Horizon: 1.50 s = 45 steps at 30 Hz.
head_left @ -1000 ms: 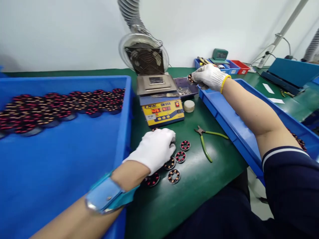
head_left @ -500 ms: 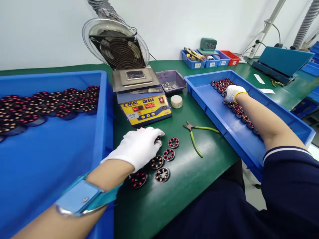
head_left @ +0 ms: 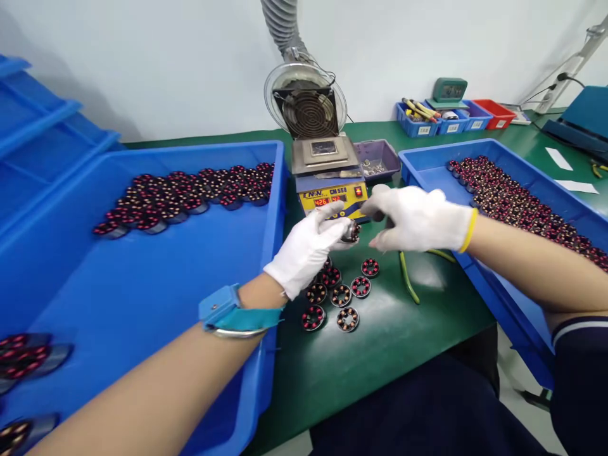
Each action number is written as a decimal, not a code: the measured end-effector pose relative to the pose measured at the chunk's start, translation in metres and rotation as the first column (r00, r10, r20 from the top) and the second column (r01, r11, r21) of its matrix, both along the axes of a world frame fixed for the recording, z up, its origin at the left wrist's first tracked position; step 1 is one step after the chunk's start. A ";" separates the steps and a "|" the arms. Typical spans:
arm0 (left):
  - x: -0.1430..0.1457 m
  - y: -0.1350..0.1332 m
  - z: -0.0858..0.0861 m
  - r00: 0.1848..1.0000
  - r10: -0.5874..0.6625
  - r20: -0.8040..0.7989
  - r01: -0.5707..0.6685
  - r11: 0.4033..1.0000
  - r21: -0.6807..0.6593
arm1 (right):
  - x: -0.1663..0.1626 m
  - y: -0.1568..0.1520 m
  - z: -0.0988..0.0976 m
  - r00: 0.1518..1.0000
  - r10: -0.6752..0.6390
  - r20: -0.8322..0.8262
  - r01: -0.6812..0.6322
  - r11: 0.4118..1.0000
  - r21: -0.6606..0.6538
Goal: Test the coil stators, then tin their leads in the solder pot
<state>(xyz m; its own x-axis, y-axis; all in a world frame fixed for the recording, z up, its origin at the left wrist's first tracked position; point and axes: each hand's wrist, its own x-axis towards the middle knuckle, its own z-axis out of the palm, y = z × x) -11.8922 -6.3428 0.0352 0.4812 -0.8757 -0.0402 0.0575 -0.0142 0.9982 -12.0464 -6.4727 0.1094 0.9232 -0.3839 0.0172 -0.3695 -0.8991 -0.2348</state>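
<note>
My left hand [head_left: 308, 248], in a white glove, is raised above the green mat and pinches a small round wound coil part [head_left: 350, 232] between thumb and fingers. My right hand [head_left: 417, 217], also gloved, hovers just to the right of that part with fingers spread and nothing in them. Below the hands several of the same round coil parts [head_left: 341, 295] lie on the mat. Green-handled pliers [head_left: 407, 280] lie under my right wrist, partly hidden.
A yellow-fronted solder pot [head_left: 331, 183] with a fan hood [head_left: 306, 113] stands behind the hands. A big blue tray [head_left: 142, 297] of coil parts sits left, another blue tray [head_left: 517, 253] right. A grey dish [head_left: 377, 159] and small bins [head_left: 446, 123] stand farther back.
My right hand has come out of the right tray to the middle, beside my left hand. My left hand has lifted off the mat with one coil part.
</note>
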 end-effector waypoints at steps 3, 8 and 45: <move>0.005 0.002 0.004 0.980 0.001 -0.200 -0.014 0.998 -0.062 | 0.021 0.022 -0.029 0.990 0.006 0.139 -0.012 0.999 0.036; 0.008 0.003 0.004 0.959 -0.050 -0.280 0.046 0.999 -0.020 | 0.031 0.016 -0.071 0.959 -0.046 0.281 -0.027 0.968 0.251; -0.006 0.001 0.005 0.932 0.323 0.167 -0.322 0.946 -0.031 | 0.032 -0.004 -0.062 0.892 -0.260 0.369 0.053 0.873 0.485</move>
